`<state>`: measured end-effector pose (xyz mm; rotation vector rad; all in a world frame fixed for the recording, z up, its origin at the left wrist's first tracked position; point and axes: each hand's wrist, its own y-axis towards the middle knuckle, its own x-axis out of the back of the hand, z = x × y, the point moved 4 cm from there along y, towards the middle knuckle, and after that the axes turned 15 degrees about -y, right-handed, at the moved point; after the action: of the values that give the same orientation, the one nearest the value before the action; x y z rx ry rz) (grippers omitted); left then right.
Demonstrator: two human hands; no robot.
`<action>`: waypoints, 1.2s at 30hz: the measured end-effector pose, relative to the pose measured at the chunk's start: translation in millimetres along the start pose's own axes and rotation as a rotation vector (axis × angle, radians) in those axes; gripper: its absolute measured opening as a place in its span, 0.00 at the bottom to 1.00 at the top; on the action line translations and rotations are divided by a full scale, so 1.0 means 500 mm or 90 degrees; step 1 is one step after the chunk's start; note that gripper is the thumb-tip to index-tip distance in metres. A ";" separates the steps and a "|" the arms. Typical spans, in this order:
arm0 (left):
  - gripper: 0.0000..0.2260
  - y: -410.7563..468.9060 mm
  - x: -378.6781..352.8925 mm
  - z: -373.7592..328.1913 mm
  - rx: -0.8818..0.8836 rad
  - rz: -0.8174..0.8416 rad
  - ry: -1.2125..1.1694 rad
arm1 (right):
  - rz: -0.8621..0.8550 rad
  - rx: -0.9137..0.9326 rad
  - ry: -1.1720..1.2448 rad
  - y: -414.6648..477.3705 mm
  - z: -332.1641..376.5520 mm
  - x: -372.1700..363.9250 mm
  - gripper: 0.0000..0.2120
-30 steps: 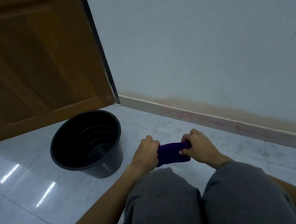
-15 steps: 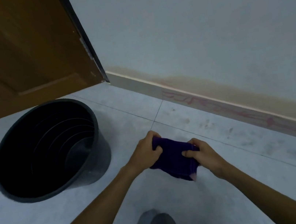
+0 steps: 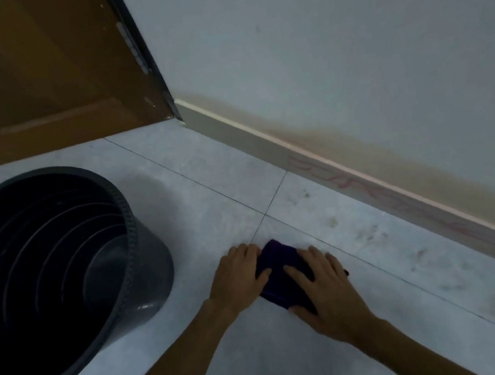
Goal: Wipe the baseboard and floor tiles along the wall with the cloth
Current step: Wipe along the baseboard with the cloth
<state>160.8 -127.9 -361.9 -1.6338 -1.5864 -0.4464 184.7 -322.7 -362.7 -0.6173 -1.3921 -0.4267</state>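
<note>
In the head view, a dark purple cloth (image 3: 280, 274) is pressed flat on the pale floor tiles (image 3: 194, 182) near the middle of the frame, just below a crossing of grout lines. The left hand (image 3: 238, 277) is laid over the cloth's 9 o'clock edge with fingers curled onto it, and the right hand (image 3: 321, 283) is spread nearly flat over its 4 o'clock side, palm down; neither is closed in a full grip. The baseboard (image 3: 365, 189) runs from 12 o'clock down toward 4 o'clock, well apart from the cloth, and is marked with reddish scribbles; dull smudges are seen on the tiles between the two. A black ribbed bucket (image 3: 142, 267) stands at 9 o'clock, near the left hand. The risks are judged as follows: the small soft cloth could bunch or slide from under flat palms on the glossy tile, smudges could be smeared rather than lifted, and the bucket could be knocked by the left elbow. The cloth appears thick and matte, the tiles smooth, the baseboard a flat narrow strip below a stained wall (image 3: 331, 46).
</note>
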 end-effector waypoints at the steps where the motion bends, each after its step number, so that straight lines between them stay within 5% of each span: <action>1: 0.15 0.005 0.013 0.002 0.000 -0.010 0.001 | 0.014 0.022 -0.013 0.019 0.006 -0.002 0.34; 6: 0.12 0.008 0.055 0.016 -0.001 -0.019 0.040 | 0.051 0.045 -0.046 0.072 0.015 -0.019 0.32; 13: 0.12 0.000 0.074 0.026 -0.028 -0.107 0.030 | -0.061 0.051 -0.035 0.094 0.016 -0.013 0.20; 23: 0.15 0.022 0.074 0.069 -0.030 -0.160 -0.034 | -0.227 0.050 -0.265 0.245 -0.112 0.215 0.31; 27: 0.21 0.010 -0.004 0.043 -0.013 -0.092 -0.034 | -0.113 0.142 -0.501 0.272 -0.177 0.256 0.32; 32: 0.30 0.062 0.007 0.018 0.021 -0.102 0.027 | 0.049 0.418 -0.741 0.290 -0.199 0.237 0.33; 36: 0.36 0.103 -0.004 -0.001 0.049 -0.080 0.021 | 0.038 0.344 -0.801 0.319 -0.224 0.248 0.34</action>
<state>209.4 -124.3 -377.8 -1.4682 -1.6664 -0.4702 387.7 -260.5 -271.5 -0.4564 -2.5337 0.5114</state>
